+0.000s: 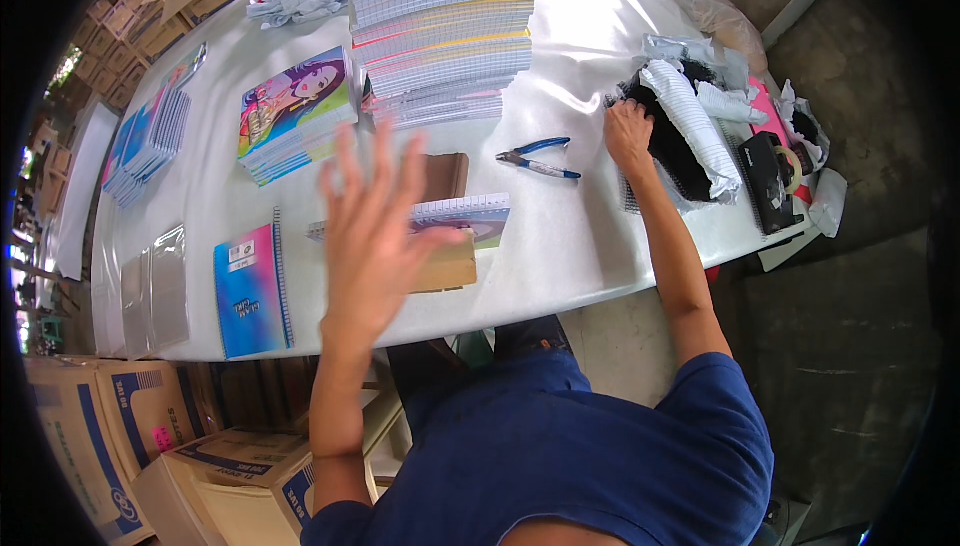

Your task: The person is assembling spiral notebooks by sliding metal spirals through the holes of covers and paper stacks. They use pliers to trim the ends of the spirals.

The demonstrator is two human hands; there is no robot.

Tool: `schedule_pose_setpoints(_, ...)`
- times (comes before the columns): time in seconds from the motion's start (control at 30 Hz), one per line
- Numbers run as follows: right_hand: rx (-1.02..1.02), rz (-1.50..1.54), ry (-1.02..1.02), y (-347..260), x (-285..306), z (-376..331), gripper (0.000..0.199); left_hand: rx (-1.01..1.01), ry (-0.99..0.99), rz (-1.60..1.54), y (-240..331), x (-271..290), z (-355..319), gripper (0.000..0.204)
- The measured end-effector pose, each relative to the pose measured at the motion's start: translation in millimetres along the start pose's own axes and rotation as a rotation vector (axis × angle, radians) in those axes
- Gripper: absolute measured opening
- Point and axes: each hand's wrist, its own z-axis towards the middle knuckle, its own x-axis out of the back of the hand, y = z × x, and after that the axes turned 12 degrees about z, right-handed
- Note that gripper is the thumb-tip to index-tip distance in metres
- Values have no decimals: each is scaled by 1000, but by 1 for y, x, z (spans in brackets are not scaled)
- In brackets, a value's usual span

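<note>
- The left grip [375, 216] is blurred, its fingers spread wide and thumb out to the right; nothing shows held in it.
- The right grip [630, 131] has its fingers bent down at the left edge of a bundle of black coils [675, 151]; I cannot tell whether it has pinched one.
- That bundle lies directly under the right grip's fingertips and spreads away to their right, with a white wrapped roll [690, 126] along it.
- A notebook [485, 216] with holes along its upper edge stands behind the left grip's thumb, showing on both sides of the hand; I cannot tell whether they touch.
- A brown cardboard piece [445, 268] sits just below that thumb, on the near side of the notebook.
- Blue-handled pliers [540, 163] lie on the bench [590, 246] between the two grips.
- Beyond the left grip rises a tall stack of pages [440, 46]; beyond it to the left is a pile of picture-covered notebooks [300, 106].
- A blue and pink spiral notebook [253, 291] lies flat, left of the left grip.
</note>
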Motion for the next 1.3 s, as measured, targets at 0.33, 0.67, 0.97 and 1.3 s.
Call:
schedule_pose_setpoints(0.33,-71,475,71,29,23,6,20,-69,-242,-91,31,-36,17,50)
schedule_pose_setpoints(0.67,95,1028,-119,23,77,-5,13,-22,-251,-136,33,-30,20,55)
schedule_pose_setpoints(0.97,300,1544,-511,-80,189,-85,14,-89,-215,15,32,-32,15,54)
schedule_pose_setpoints(1.3,469,1455,-572,-86,196,-87,15,-78,-251,-9,34,-30,10,58)
